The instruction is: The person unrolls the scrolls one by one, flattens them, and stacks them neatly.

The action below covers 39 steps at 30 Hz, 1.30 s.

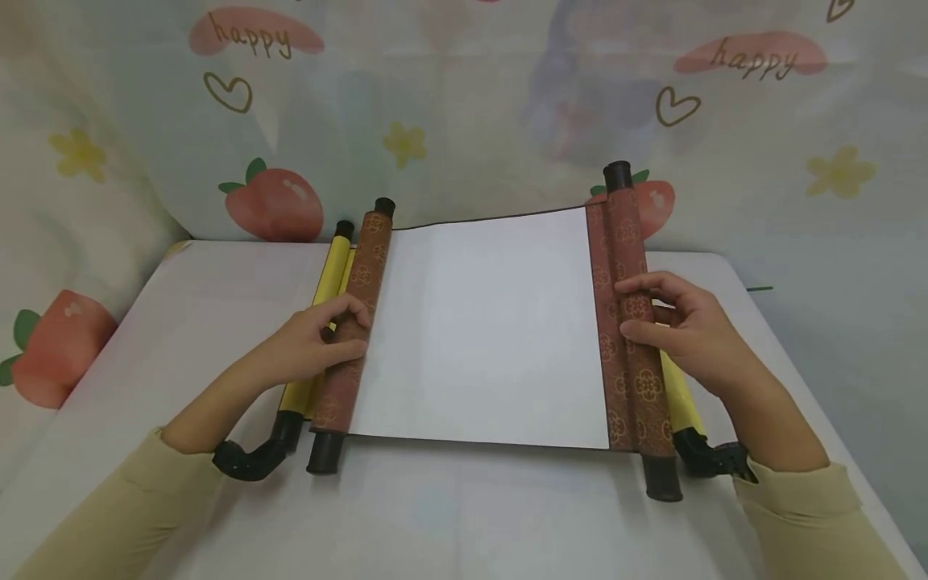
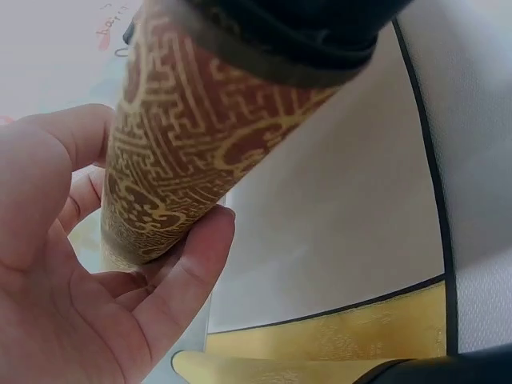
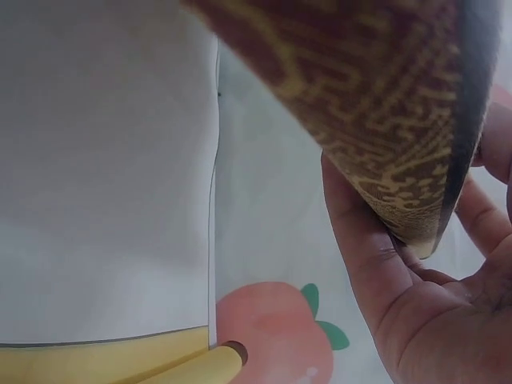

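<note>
A hanging scroll lies part unrolled, its white sheet [image 1: 478, 322] stretched between two reddish-brown patterned rollers with black end caps. My left hand [image 1: 308, 342] grips the left roller [image 1: 362, 278] about its middle, thumb and fingers round it. Likewise, my right hand [image 1: 692, 326] holds the right roller [image 1: 645, 395], with fingertips on its patterned face. In the left wrist view, thumb and fingers curl about the gold-patterned roller [image 2: 184, 144]. The right wrist view has the other roller [image 3: 384, 120] between thumb and fingers; the palm-side fingers are partly hidden behind it.
A second scroll with yellow rollers lies beneath, its left roller [image 1: 332, 278] outside the left red one and its right roller [image 1: 680, 391] partly covered. Both rest on a white table [image 1: 449, 515]. A cloth backdrop [image 1: 478, 105] printed with fruit hangs behind.
</note>
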Tool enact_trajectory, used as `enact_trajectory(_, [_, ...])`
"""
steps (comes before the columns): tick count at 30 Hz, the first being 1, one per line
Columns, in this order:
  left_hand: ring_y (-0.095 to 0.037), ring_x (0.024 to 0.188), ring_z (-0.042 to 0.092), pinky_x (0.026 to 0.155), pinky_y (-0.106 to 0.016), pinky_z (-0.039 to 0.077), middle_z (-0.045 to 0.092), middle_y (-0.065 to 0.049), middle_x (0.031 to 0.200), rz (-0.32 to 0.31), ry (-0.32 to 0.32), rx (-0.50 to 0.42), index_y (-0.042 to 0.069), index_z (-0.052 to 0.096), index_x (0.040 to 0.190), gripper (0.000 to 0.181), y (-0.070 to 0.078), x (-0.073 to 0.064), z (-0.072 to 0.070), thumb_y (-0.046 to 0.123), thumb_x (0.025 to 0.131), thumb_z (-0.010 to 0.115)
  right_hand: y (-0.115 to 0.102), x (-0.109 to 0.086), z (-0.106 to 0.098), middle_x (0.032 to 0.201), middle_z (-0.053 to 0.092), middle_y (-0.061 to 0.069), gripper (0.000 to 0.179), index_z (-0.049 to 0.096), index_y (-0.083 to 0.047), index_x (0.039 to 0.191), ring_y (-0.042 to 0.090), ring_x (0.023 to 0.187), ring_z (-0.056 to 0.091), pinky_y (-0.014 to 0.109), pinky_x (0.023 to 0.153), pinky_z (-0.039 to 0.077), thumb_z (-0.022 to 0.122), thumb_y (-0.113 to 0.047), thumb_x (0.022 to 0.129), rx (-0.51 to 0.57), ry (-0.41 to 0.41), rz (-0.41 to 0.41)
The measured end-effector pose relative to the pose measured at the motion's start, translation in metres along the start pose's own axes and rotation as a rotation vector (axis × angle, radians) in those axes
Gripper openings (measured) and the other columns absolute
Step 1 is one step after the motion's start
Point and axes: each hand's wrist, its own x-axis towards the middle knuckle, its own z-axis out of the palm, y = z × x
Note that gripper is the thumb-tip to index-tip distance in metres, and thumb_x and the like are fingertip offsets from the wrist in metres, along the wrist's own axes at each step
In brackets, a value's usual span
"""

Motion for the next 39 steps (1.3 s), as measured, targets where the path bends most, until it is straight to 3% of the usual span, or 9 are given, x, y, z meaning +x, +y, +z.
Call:
enact_trajectory(7, [-0.021,0.104,0.050,0.080,-0.038,0.045,0.059,-0.001,0.124,0.006,0.021,0.050,0.019,0.060,0.118,0.026,0.004,0.000,-0.002,0.013,0.093,0.055,0.005,-0.002,0.000,0.130,0.052,-0.001,0.040,0.054,-0.010,0.133,0.008,0.108,0.062,0.027,0.075,0.057,0.066,-0.006,0.095,0.009,0.004,-0.001])
enact_trajectory(11, [-0.022,0.088,0.051,0.072,-0.035,0.044,0.060,-0.003,0.112,-0.004,0.027,0.060,0.020,0.060,0.114,0.019,0.006,0.001,-0.003,0.023,0.095,0.063,0.007,-0.002,-0.002,0.128,0.053,-0.001,0.040,0.055,-0.010,0.133,0.007,0.106,0.064,0.028,0.074,0.058,0.066,-0.006,0.094,0.020,0.009,-0.002])
enact_trajectory(15, [-0.024,0.077,0.049,0.064,-0.034,0.042,0.059,-0.003,0.105,-0.013,0.026,0.073,0.021,0.059,0.113,0.029,0.006,0.004,-0.002,0.034,0.091,0.073,0.008,-0.002,-0.004,0.128,0.054,-0.002,0.040,0.055,-0.011,0.133,0.006,0.106,0.063,0.027,0.074,0.057,0.066,-0.006,0.094,0.008,0.018,-0.003])
enact_trajectory(22, [-0.024,0.094,0.051,0.075,-0.037,0.045,0.057,-0.003,0.117,-0.012,0.021,0.095,0.021,0.056,0.119,0.033,0.004,0.006,-0.004,0.029,0.092,0.072,0.011,-0.004,-0.009,0.129,0.053,-0.003,0.042,0.055,-0.011,0.134,0.006,0.107,0.062,0.025,0.074,0.056,0.067,-0.006,0.094,-0.013,0.030,0.006])
enact_trajectory(27, [-0.025,0.101,0.052,0.080,-0.039,0.047,0.054,-0.005,0.125,-0.014,0.013,0.063,0.020,0.053,0.121,0.032,0.004,0.005,-0.006,0.020,0.093,0.068,0.015,-0.006,-0.012,0.131,0.052,-0.003,0.042,0.055,-0.011,0.134,0.005,0.107,0.061,0.023,0.074,0.055,0.067,-0.007,0.094,-0.030,0.038,0.005])
enact_trajectory(34, [-0.024,0.098,0.049,0.077,-0.038,0.045,0.056,-0.004,0.123,-0.007,0.003,0.038,0.018,0.056,0.120,0.030,0.007,0.003,-0.007,0.009,0.091,0.059,0.018,-0.008,-0.011,0.128,0.053,-0.003,0.041,0.055,-0.009,0.133,0.005,0.106,0.062,0.024,0.075,0.056,0.067,-0.005,0.094,-0.021,0.045,0.005])
enact_trajectory(39, [-0.024,0.096,0.049,0.073,-0.036,0.044,0.056,-0.004,0.119,-0.006,-0.004,0.042,0.018,0.057,0.116,0.028,0.007,0.004,-0.005,0.021,0.092,0.070,0.023,-0.010,-0.013,0.129,0.052,-0.004,0.042,0.055,-0.010,0.134,0.005,0.106,0.062,0.024,0.074,0.056,0.067,-0.006,0.094,-0.029,0.046,0.015])
